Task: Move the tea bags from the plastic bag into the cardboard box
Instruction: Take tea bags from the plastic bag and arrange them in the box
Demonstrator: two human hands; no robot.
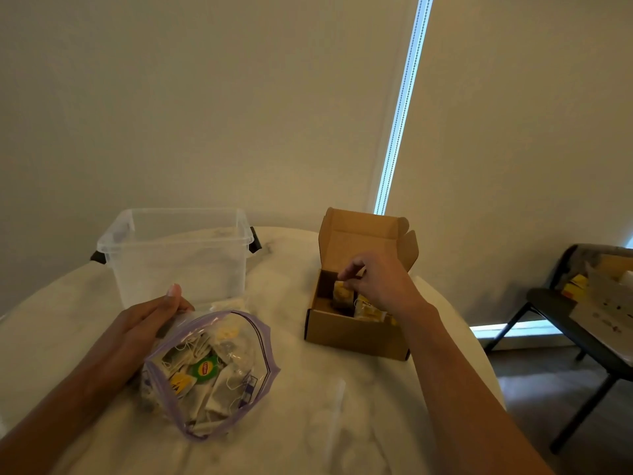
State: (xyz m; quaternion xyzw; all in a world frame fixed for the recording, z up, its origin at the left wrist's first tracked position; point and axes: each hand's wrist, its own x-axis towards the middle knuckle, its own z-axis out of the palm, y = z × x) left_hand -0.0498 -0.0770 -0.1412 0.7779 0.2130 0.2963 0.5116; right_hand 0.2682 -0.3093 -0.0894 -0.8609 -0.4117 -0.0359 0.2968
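A clear zip plastic bag (251,366) with a purple rim lies open on the white table, full of several tea bags (202,370) with yellow and green tags. My left hand (147,323) grips the bag's upper left rim. To the right stands an open cardboard box (356,332), lid flap up, with a few tea bags (368,311) inside. My right hand (375,281) hovers over the box opening, its fingers pinching a tea bag (343,292) that hangs down into the box.
An empty clear plastic tub (178,255) with black handles stands behind the plastic bag. The round marble-patterned table (325,406) ends at the right, where a dark chair (582,323) holds papers and yellow packets. A wall and blinds are behind.
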